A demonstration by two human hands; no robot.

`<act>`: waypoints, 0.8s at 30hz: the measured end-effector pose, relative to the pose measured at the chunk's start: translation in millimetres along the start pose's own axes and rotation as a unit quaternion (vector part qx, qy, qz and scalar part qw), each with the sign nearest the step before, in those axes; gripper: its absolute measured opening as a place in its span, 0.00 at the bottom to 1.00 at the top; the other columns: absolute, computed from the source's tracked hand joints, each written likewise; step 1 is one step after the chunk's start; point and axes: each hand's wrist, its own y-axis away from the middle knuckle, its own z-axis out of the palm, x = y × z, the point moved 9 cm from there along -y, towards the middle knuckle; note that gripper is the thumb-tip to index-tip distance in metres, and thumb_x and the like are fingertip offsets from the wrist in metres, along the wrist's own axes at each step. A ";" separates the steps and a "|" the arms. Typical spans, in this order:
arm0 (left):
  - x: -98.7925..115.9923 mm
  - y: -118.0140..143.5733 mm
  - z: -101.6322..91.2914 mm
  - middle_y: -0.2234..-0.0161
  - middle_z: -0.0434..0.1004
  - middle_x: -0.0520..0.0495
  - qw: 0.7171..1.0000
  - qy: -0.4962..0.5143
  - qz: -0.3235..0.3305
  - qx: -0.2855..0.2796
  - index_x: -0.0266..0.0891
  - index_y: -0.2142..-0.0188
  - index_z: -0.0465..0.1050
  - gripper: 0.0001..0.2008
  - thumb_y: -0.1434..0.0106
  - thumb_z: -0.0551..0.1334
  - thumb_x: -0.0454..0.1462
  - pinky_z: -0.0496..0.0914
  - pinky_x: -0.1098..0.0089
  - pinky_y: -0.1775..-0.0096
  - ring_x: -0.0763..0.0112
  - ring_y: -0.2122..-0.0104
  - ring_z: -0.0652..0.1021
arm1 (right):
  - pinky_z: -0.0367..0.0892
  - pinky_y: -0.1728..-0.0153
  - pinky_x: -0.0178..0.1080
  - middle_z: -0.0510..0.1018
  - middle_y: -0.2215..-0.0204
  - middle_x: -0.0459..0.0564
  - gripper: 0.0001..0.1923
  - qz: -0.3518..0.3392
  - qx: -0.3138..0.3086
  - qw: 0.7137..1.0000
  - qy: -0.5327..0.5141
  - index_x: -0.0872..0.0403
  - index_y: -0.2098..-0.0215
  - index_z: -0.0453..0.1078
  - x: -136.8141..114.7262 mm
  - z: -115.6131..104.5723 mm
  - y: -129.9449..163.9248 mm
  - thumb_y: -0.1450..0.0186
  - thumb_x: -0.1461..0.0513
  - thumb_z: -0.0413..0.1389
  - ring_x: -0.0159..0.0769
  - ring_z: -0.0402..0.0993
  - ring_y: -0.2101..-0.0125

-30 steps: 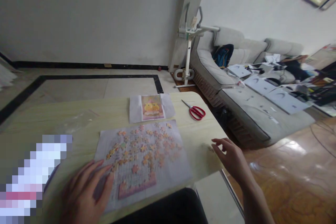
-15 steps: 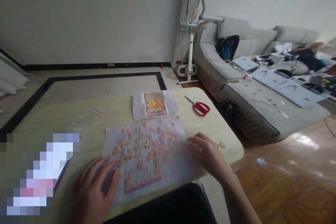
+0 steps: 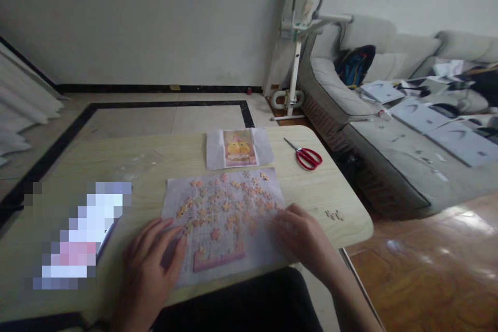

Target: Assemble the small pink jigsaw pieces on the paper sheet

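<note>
Loose jigsaw puzzle pieces (image 3: 215, 234) in orange, pink and yellow lie scattered over a printed white paper sheet (image 3: 259, 259). Near the sheet's lower edge, several joined pieces form a pink puzzle strip (image 3: 220, 259). My left hand (image 3: 153, 254) rests on the sheet's left edge with its fingers spread, close to the leftmost pieces. Over the right edge of the sheet is my right hand (image 3: 298, 231); motion smears its fingertips, so whether they hold a piece is unclear. A picture sheet (image 3: 238, 149) with a yellow cartoon figure lies beyond the puzzle.
Red-handled scissors (image 3: 308, 158) lie at the table's far right. A few more puzzle pieces (image 3: 334, 215) sit by the right edge of the table (image 3: 350, 233). Clear plastic film (image 3: 136, 163) and a pixelated bright object (image 3: 83, 238) are on the left. A grey sofa (image 3: 389, 166) stands beyond.
The view has shifted, so the table sits slightly further right and higher in the picture. My right hand has moved slightly over the sheet's right side; my left stays at the left edge.
</note>
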 end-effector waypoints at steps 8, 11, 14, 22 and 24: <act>0.4 0.6 0.2 0.55 0.74 0.40 1.000 0.003 -0.010 -0.011 0.40 0.57 0.71 0.08 0.34 0.59 0.39 0.68 0.46 0.51 0.50 0.51 0.73 | 0.60 0.71 0.36 0.69 0.68 0.49 0.10 -0.049 -0.045 0.998 0.009 0.54 0.71 0.68 -39.6 20.8 -6.5 0.31 0.63 0.51 0.34 0.66 0.69; 0.5 0.1 0.7 0.55 0.74 0.40 1.000 0.005 -0.016 -0.016 0.40 0.57 0.71 0.08 0.35 0.59 0.38 0.68 0.46 0.50 0.50 0.50 0.72 | 0.58 0.72 0.35 0.68 0.69 0.48 0.11 -0.048 -0.043 0.997 0.029 0.54 0.72 0.67 -39.9 24.8 -7.8 0.31 0.63 0.51 0.33 0.64 0.70; 0.8 -0.9 -0.3 0.55 0.74 0.41 1.000 0.006 -0.018 -0.011 0.40 0.58 0.71 0.07 0.35 0.59 0.38 0.68 0.47 0.50 0.50 0.50 0.72 | 0.58 0.71 0.35 0.67 0.69 0.48 0.11 -0.048 -0.040 0.998 0.033 0.54 0.72 0.67 -37.0 27.2 -8.4 0.31 0.63 0.51 0.33 0.64 0.69; 1.6 -1.7 -1.7 0.55 0.74 0.42 1.000 0.000 -0.027 -0.008 0.41 0.58 0.71 0.07 0.35 0.59 0.38 0.67 0.47 0.49 0.51 0.50 0.72 | 0.61 0.69 0.35 0.68 0.67 0.49 0.10 -0.056 -0.045 0.997 0.019 0.53 0.69 0.69 -39.2 27.6 -8.2 0.31 0.65 0.50 0.34 0.65 0.67; 1.0 -1.1 -1.2 0.55 0.74 0.42 1.000 0.001 -0.029 -0.009 0.41 0.58 0.71 0.07 0.35 0.59 0.37 0.67 0.47 0.49 0.51 0.50 0.72 | 0.61 0.70 0.35 0.68 0.68 0.48 0.10 -0.056 -0.046 0.997 0.021 0.53 0.70 0.69 -39.9 27.9 -8.1 0.31 0.66 0.51 0.34 0.65 0.68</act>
